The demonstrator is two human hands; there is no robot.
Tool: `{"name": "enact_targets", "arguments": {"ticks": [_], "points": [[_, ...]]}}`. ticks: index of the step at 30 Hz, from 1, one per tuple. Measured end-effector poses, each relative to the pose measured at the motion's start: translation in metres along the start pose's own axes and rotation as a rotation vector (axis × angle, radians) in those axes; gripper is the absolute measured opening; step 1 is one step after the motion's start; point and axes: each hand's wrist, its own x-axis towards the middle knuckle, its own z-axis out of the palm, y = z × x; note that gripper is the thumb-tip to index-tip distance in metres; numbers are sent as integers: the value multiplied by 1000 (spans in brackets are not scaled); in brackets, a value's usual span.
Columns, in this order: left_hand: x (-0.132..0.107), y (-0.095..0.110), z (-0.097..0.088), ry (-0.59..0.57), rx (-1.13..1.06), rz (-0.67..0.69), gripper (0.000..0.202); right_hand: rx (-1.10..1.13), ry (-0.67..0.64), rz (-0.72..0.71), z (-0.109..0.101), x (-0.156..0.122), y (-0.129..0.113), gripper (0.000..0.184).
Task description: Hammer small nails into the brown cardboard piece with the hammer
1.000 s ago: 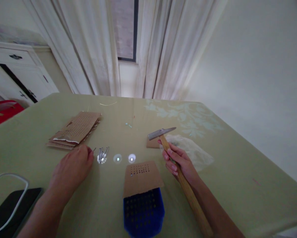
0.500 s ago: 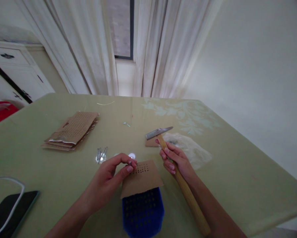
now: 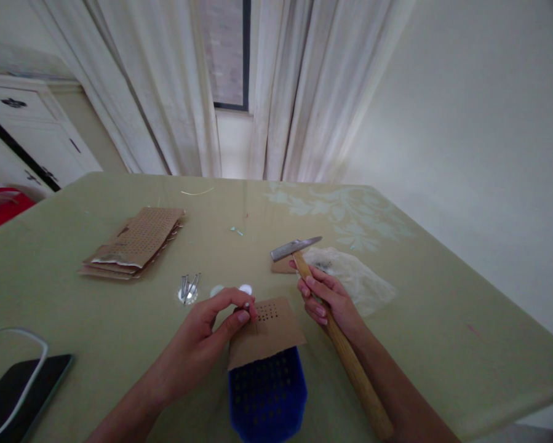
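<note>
My right hand is wrapped around the wooden handle of a hammer. Its steel head is raised over the table, to the right of the cardboard. The fingers of my left hand are pinched on a nail; only its small head shows at the fingertips, above the left part of a brown cardboard piece. Rows of punched holes run along the far side of this cardboard. It lies on a blue perforated plastic basket, partly covering it. Whether the nail's point touches the cardboard is hidden by my fingers.
Several nails stand on a small round disc left of my hand. Farther left lies a stack of punched cardboard. A clear plastic bag rests behind my right hand. A dark tablet-like device with a white cable is near left.
The cardboard and basket appear slightly farther right in view. My left fingertips have shifted slightly over the cardboard. The hammer stays practically still.
</note>
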Motion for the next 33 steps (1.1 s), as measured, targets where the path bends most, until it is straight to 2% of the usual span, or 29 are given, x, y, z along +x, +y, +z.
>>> {"name": "enact_targets", "arguments": {"ticks": [6, 16, 33], "points": [[1, 0, 0, -33, 6, -2, 28, 5, -6, 5, -1, 0, 0, 36], [0, 0, 0, 12, 3, -8, 27, -4, -6, 11, -1, 0, 0, 38], [0, 2, 0, -12, 15, 20, 25, -19, -14, 10, -1, 0, 2, 38]]}}
